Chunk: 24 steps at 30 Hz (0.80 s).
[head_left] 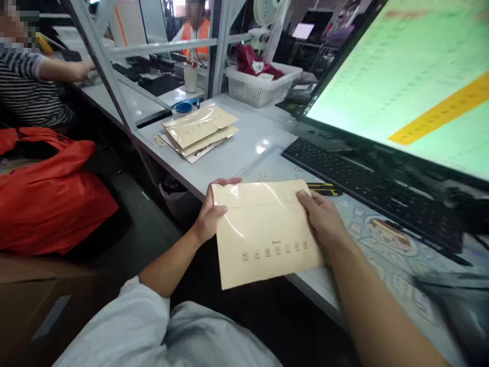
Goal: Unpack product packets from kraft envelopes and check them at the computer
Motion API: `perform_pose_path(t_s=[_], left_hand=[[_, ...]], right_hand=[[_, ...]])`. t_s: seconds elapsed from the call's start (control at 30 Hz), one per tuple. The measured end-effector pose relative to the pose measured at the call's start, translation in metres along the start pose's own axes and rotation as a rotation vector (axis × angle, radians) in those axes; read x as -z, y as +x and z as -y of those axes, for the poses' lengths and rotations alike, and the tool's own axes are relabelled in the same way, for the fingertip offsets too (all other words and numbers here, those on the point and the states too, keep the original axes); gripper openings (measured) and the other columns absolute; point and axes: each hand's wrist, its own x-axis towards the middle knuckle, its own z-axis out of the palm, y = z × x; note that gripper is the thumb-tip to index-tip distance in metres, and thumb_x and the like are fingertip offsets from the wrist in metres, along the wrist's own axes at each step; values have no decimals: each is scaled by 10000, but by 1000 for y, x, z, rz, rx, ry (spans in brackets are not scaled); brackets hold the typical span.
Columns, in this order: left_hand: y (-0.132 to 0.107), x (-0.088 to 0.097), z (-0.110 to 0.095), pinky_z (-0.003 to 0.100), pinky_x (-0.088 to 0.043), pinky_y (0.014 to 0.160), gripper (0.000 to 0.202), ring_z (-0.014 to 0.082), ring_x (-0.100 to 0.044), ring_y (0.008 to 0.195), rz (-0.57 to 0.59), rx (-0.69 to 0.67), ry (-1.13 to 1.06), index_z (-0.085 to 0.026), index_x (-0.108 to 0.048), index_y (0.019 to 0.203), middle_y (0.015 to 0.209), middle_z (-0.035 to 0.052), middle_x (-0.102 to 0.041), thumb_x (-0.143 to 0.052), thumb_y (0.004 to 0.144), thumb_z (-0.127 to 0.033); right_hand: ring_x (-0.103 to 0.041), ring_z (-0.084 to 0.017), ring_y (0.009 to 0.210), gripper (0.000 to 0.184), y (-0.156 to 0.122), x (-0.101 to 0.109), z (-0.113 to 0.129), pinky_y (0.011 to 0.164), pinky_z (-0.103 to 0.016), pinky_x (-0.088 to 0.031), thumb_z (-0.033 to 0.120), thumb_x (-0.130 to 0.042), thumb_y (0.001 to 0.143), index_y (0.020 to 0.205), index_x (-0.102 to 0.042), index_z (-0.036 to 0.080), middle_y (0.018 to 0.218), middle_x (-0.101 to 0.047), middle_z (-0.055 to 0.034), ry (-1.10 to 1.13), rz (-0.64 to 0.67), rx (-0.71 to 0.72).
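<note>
A cream-coloured padded envelope (267, 224) with a row of small printed symbols is held between both hands in front of my body, over the table's edge. My left hand (212, 211) is closed on its upper left corner, thumb on the near face and fingers behind. At the upper right, my right hand (321, 214) pinches the envelope the same way, its thumb flat on the surface. A small stack of similar envelopes (200, 127) lies farther back on the table, with a white printed sheet or packet partly visible underneath.
To the right stand a black keyboard (367, 188) and a large monitor (412, 86). A yellow-and-black tool (324, 189) lies behind the right hand. Farther back are a blue tape roll (184, 106), a white basket (260, 84) and a metal frame post (101, 61). A red bag (57, 199) sits left; other people work beyond.
</note>
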Motion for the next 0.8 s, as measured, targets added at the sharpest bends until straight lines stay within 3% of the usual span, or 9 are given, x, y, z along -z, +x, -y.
perform_pose_path(t_s=[0.1, 0.23, 0.27, 0.33, 0.4, 0.5, 0.6, 0.8], left_hand=[[-9, -10, -16, 509, -427, 1152, 454, 296, -509, 1372, -3, -58, 50, -261, -484, 1286, 1494, 92, -536, -621, 855, -227], [-17, -24, -60, 566, -380, 1198, 470, 317, -433, 1442, 87, -373, 417, -271, -443, 1387, 1522, 116, -485, -586, 939, -261], [-20, -29, -73, 582, -358, 1213, 472, 321, -414, 1460, 120, -473, 551, -265, -427, 1413, 1531, 129, -469, -573, 964, -266], [-25, -38, -94, 612, -315, 1238, 454, 324, -388, 1486, 188, -624, 794, -249, -392, 1449, 1541, 156, -441, -523, 1015, -256], [-34, -47, -104, 633, -284, 1254, 431, 328, -367, 1509, 248, -694, 929, -236, -367, 1471, 1543, 178, -423, -483, 1057, -269], [-51, -56, -99, 641, -275, 1262, 435, 340, -321, 1547, 275, -704, 922, -228, -353, 1492, 1558, 198, -403, -458, 1094, -370], [-72, -60, -86, 626, -295, 1260, 447, 340, -274, 1580, 270, -702, 873, -227, -349, 1512, 1596, 207, -379, -455, 1103, -374], [-101, -66, -80, 611, -271, 1276, 473, 339, -246, 1595, 356, -670, 780, -230, -353, 1529, 1666, 210, -296, -441, 1108, -425]], right_hand=[[-729, -254, 929, 599, 1, 0, 19, 841, -435, -615, 693, -818, 688, 1032, -685, 220, 1032, -769, -80, -80, -209, 226], [-714, -232, 1039, 461, -38, -16, 74, 968, -476, -590, 592, -750, 840, 1117, -670, 233, 1133, -742, -76, -162, -389, 610], [-714, -222, 1056, 390, -57, -24, 89, 976, -467, -592, 541, -720, 893, 1141, -671, 244, 1157, -736, -72, -140, -344, 685], [-722, -215, 1075, 307, -102, -44, 115, 944, -433, -617, 441, -712, 932, 1185, -670, 272, 1194, -729, -64, -68, -104, 790], [-700, -229, 1171, 391, -145, -65, 129, 951, -424, -632, 367, -747, 914, 1284, -639, 305, 1308, -700, -67, -31, 162, 835], [-673, -233, 1246, 469, -189, -92, 126, 995, -421, -632, 323, -780, 890, 1330, -619, 322, 1396, -666, -56, 7, 366, 811], [-706, -210, 1179, 356, -209, -101, 108, 962, -385, -647, 315, -768, 900, 1239, -659, 300, 1346, -695, -49, 77, 327, 763], [-748, -194, 1052, 233, -243, -92, 90, 927, -371, -656, 286, -743, 902, 1125, -687, 249, 1292, -735, -70, 46, 217, 795]])
